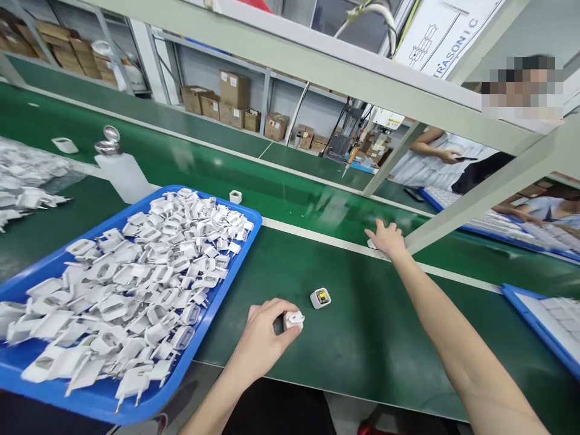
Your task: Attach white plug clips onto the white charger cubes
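Observation:
My left hand (267, 332) pinches a white plug adapter (294, 321) between thumb and fingers, its pin end facing up and to the right. Just beyond it on the green table stands a white charger housing (321, 298), open at the top with yellow and dark parts inside. My right hand (386, 238) is stretched far forward to the pale strip by the frame post, fingers spread. A small white piece (371, 244) shows partly beneath that hand; the rest of it is hidden. To the left, a blue tray (244, 257) holds a heap of white plug casings (149, 266).
A white pump bottle (122, 172) stands behind the tray, near another small housing (235, 196). Bagged white parts (27, 175) lie far left. A slanted metal post (466, 193) rises on the right, beside a blue tray (539, 326). Other people sit across the line.

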Action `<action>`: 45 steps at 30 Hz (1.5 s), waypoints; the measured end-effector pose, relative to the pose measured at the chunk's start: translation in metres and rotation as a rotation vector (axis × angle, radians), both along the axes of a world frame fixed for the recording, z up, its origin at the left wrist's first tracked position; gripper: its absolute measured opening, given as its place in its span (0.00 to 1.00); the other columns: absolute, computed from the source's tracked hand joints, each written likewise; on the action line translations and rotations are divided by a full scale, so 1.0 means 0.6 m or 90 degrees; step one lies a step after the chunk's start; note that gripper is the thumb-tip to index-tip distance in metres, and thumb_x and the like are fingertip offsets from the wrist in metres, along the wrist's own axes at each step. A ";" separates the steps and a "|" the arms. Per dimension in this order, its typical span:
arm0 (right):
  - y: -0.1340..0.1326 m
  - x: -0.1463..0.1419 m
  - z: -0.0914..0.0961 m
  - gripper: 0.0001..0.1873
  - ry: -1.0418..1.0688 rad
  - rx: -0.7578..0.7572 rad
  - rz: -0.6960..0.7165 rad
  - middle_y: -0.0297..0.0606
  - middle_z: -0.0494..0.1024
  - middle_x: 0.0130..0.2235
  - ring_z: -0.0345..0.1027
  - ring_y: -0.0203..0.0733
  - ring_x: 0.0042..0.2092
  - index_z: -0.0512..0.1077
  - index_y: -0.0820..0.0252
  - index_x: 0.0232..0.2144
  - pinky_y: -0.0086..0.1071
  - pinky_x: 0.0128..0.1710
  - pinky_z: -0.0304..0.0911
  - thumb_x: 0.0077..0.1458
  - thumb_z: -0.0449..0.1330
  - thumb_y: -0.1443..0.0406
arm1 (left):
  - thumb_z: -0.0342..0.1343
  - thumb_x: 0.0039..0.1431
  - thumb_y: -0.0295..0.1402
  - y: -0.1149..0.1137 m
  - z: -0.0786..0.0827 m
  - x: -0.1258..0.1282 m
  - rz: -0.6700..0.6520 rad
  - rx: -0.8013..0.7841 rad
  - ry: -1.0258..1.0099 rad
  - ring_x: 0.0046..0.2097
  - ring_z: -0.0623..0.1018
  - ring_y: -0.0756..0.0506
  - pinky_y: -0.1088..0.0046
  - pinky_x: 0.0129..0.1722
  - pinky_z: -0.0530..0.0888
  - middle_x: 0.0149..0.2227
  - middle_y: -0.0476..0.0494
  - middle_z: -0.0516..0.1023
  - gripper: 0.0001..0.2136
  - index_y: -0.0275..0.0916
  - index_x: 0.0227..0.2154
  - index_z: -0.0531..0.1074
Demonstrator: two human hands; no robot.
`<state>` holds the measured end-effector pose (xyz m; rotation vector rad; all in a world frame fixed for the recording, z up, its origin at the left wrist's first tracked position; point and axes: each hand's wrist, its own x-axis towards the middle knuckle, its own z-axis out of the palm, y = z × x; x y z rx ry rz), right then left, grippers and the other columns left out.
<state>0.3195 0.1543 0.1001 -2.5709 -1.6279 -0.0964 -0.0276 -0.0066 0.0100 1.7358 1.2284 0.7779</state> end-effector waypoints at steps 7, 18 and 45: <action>0.034 0.004 -0.073 0.18 -0.074 -0.069 0.042 0.69 0.71 0.49 0.66 0.59 0.52 0.69 0.74 0.50 0.46 0.47 0.62 0.62 0.50 0.69 | 0.63 0.57 0.28 0.004 0.004 0.004 0.008 -0.008 0.015 0.47 0.78 0.43 0.61 0.49 0.72 0.47 0.52 0.82 0.12 0.52 0.42 0.81; -0.093 -0.117 -0.049 0.17 0.188 0.052 0.473 0.35 0.78 0.30 0.73 0.39 0.32 0.70 0.60 0.50 0.31 0.40 0.64 0.71 0.46 0.60 | 0.63 0.62 0.32 0.003 0.006 0.006 0.000 -0.019 0.054 0.50 0.76 0.45 0.60 0.53 0.68 0.47 0.51 0.79 0.11 0.53 0.45 0.80; -0.289 -0.257 -0.101 0.12 0.052 0.025 0.725 0.35 0.73 0.32 0.66 0.36 0.30 0.69 0.60 0.40 0.28 0.26 0.57 0.69 0.46 0.71 | 0.65 0.60 0.32 -0.012 -0.038 -0.009 -0.032 0.127 0.070 0.49 0.75 0.43 0.63 0.50 0.70 0.48 0.47 0.80 0.16 0.43 0.51 0.73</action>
